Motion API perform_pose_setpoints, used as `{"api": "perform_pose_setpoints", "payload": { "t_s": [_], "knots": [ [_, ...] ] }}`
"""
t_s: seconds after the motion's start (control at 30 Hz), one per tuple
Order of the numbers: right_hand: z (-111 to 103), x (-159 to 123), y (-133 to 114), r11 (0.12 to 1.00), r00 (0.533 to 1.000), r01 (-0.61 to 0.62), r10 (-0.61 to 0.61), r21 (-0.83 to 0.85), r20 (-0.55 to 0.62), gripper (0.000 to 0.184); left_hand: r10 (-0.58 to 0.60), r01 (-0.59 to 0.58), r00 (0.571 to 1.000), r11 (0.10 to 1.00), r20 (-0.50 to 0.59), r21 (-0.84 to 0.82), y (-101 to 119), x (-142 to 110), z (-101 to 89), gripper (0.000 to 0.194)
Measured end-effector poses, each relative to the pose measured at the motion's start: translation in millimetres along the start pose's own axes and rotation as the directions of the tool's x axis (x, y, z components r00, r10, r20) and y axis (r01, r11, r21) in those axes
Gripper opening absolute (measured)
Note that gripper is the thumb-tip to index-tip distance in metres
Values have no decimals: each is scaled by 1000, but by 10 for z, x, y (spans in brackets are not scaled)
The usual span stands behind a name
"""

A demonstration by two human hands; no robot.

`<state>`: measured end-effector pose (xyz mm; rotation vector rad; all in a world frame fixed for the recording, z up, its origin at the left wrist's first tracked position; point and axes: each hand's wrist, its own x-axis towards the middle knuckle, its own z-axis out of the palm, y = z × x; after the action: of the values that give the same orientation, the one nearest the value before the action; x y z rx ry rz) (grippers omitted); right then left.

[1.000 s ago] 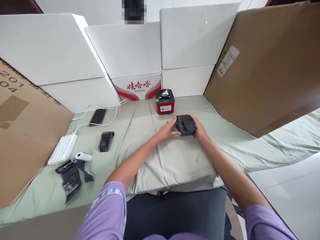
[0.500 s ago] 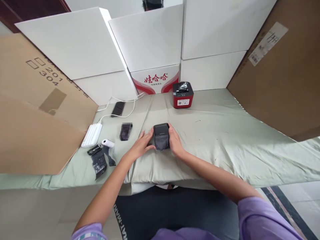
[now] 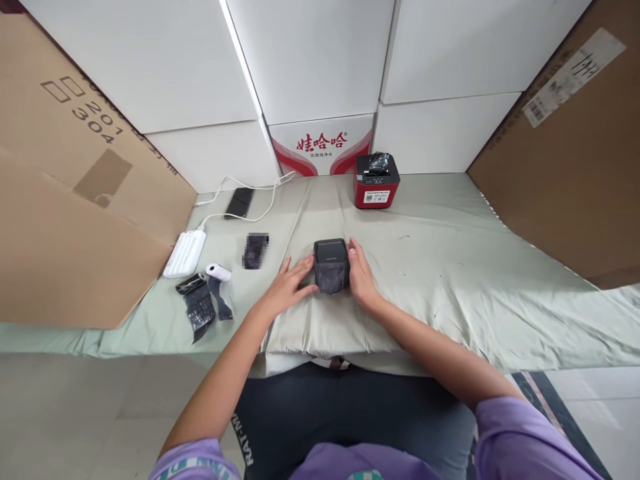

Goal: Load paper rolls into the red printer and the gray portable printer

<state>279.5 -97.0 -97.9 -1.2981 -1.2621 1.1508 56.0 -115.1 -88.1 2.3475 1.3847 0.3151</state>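
Observation:
A small black device that looks like a portable receipt printer (image 3: 331, 252) stands on the cloth in front of me, with a dark, film-like strip (image 3: 333, 277) hanging over its front. My left hand (image 3: 289, 287) lies at its left side, fingers stretched out and the tips at its edge. On the other side, my right hand (image 3: 363, 277) is on edge with extended fingers alongside the device. Neither hand is wrapped round it. The right thumb is partly hidden from view.
Left of the hands lie a pixelated dark object (image 3: 255, 251), a white paper roll (image 3: 219, 272), a black roll with unwound film (image 3: 200, 310), a white power bank (image 3: 185, 253) with a cable, and a phone (image 3: 239, 203). Behind stands a red-black printer (image 3: 377, 181). Cardboard (image 3: 555, 153) walls both sides.
The camera view has tipped downward and shifted slightly. My hands remain on either side of the device; the right fingertips have loosened a little from its side.

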Motion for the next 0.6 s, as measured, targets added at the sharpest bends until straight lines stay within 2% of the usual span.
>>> {"api": "perform_pose_setpoints", "payload": {
  "t_s": [0.2,0.4,0.6],
  "knots": [
    [-12,10,-45,1000,1000,-13,13,-18,0,69,1,-1,1000,1000,2,27,27,58,-47,76],
    [-60,12,-66,999,998,43,-43,-9,41,60,-7,7,997,1000,-75,5,-57,55,82,74],
    [-93,163,55,995,991,95,-98,36,94,70,-64,50,988,993,-138,-104,-145,69,130,81]
  ]
}}
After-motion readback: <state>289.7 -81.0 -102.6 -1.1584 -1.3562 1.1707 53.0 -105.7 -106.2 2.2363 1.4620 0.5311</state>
